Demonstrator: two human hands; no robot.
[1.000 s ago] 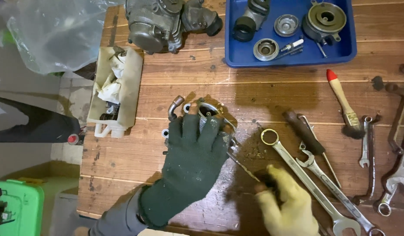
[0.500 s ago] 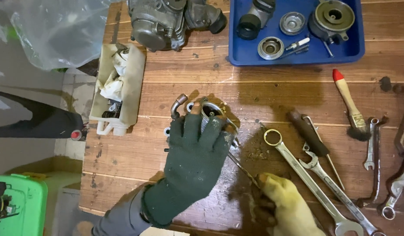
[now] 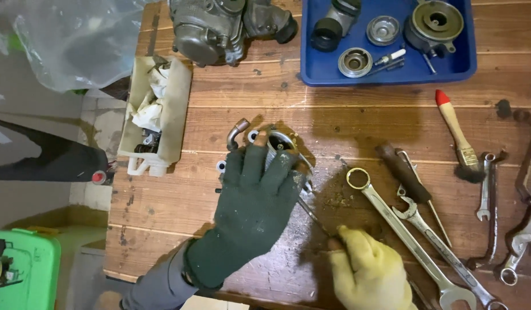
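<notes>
So the left hand (image 3: 251, 215), in a dark green knit glove, is laid flat with fingers spread over a small round metal part (image 3: 277, 143) just above the middle of the frame, pressing it down onto the wooden tabletop (image 3: 231, 97); a bent metal pipe stub (image 3: 236, 131) pokes out at its upper left. The right hand (image 3: 368, 272), in a yellow glove near the bottom edge, is closed around the handle end of a thin screwdriver (image 3: 311, 213), whose shaft runs up and left under the green fingers into the part. Looks to me like the hold-and-work-a-fastener stage, with the part pinned while the tool bites; I'd guess it calls for steady downward pressure so the tip doesn't skid off, but the tip itself is hidden by the glove. Packaging-wise: a blue plastic tray (image 3: 317, 69) sits top centre-right holding round metal pieces, a pale open box (image 3: 176, 109) stuffed with rags and bits sits at the tabletop's left edge, a crumpled clear plastic bag (image 3: 76, 40) fills the upper left corner, and a green plastic container (image 3: 30, 258) sits lower left. No labels I can make out. Combination spanners (image 3: 403, 229) and a red-tipped brush (image 3: 456, 135) lie off to the right, and a grey engine casting (image 3: 214, 28) is along the top edge.
</notes>
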